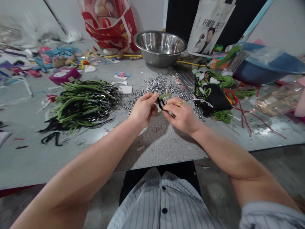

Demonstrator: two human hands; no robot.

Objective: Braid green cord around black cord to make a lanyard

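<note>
Grey worktable (26,162) beneath everything; take the steel bowl (159,58) at its far side as datum, and read "front" as the side toward the wearer. Blue basin (250,70) to the right of the bowl; red bag (130,33) just to its left. Bundle of green and black cords (81,101) to the front-left of the bowl, with bright metal fittings at the end nearer the bowl. Black pouch (215,97) to the front-right of the bowl, among green hanks (221,116). Left hand (144,108) in front of the bowl, slightly left of its centre: pinching with thumb and forefinger. Right hand (180,115) also in front, slightly right of centre: closed in a fingertip grip on the same piece. Black-and-green cord (160,102) directly in front of the bowl, between both hands, partly hidden by fingers; cannot tell whether knotted. Judge as very light, soft and limp, hardly fragile, but prone to twisting or slipping under a loose pinch. Take hold on the black part, close to the join with the green, using thumb and forefinger from each side; keep the span short. Small metal rings (154,84) strewn between bowl and hands: probably hard, smooth and easily scattered by a trailing cord end.
</note>
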